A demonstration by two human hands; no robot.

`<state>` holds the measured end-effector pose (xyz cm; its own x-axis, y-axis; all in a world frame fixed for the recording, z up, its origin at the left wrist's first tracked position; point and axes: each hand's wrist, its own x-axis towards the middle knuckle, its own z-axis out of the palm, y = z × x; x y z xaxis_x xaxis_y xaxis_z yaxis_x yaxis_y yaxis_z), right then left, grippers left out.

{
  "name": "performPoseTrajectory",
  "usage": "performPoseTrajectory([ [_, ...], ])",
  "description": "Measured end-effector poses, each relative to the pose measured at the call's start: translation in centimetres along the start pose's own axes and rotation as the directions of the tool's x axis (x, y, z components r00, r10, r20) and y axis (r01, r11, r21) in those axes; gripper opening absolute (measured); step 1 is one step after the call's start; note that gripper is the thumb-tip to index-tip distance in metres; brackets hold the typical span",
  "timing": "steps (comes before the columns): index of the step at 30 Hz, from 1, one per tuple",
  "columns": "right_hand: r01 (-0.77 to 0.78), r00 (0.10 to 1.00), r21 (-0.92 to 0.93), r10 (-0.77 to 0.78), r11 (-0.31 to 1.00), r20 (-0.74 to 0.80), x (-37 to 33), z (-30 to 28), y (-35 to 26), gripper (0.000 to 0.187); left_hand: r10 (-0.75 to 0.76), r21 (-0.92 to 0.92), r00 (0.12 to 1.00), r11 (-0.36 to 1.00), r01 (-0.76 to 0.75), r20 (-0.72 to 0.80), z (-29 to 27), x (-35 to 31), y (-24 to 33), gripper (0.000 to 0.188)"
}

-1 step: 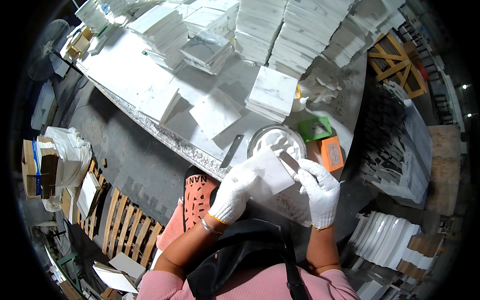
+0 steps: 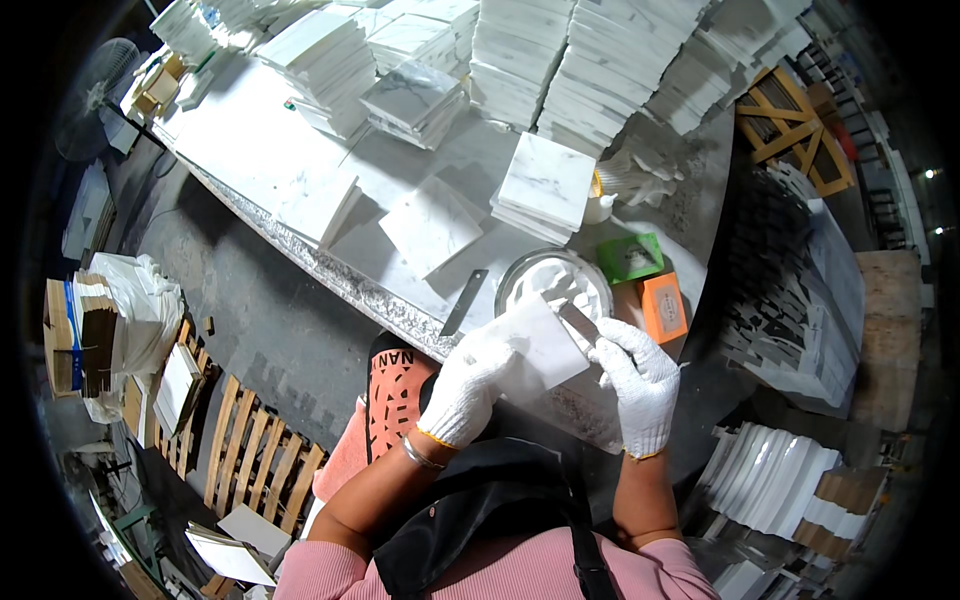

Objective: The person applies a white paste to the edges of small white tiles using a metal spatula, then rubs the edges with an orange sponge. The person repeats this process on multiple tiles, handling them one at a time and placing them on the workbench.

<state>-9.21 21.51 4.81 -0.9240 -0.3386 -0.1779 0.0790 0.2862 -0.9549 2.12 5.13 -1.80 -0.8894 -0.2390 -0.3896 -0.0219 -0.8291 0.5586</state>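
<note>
Both my hands wear white knit gloves. My left hand (image 2: 468,385) grips a white square tile (image 2: 542,348) by its left edge and holds it tilted above the table's near edge. My right hand (image 2: 638,385) pinches a small flat scraper (image 2: 578,323) with a greyish rectangular blade, which lies at the tile's upper right edge. Whether the blade touches the tile I cannot tell. Just beyond the tile stands a round metal bowl (image 2: 503,283) with white material in it, partly hidden by the tile. A dark flat metal blade (image 2: 465,303) lies on the table left of the bowl.
Beside the bowl are a green box (image 2: 631,258) and an orange box (image 2: 664,307). Veined tiles lie singly (image 2: 432,226) and in a short stack (image 2: 545,180) on the stone table (image 2: 240,130). Tall tile stacks (image 2: 620,60) line its far side. A wooden pallet (image 2: 255,440) lies at left.
</note>
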Motion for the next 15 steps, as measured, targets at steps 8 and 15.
performPoseTrajectory([
  [8,0.102,0.995,-0.067,-0.103,0.993,-0.008,-0.2,0.0,0.7,0.025,-0.023,-0.03,1.0,0.999,0.022,-0.022,-0.2,0.0,-0.2,0.048],
  [15,0.135,0.988,-0.125,-0.143,0.983,-0.057,0.2,-0.7,2.3,0.032,-0.029,-0.074,0.998,0.997,0.025,-0.048,-0.4,0.0,-0.5,0.048],
])
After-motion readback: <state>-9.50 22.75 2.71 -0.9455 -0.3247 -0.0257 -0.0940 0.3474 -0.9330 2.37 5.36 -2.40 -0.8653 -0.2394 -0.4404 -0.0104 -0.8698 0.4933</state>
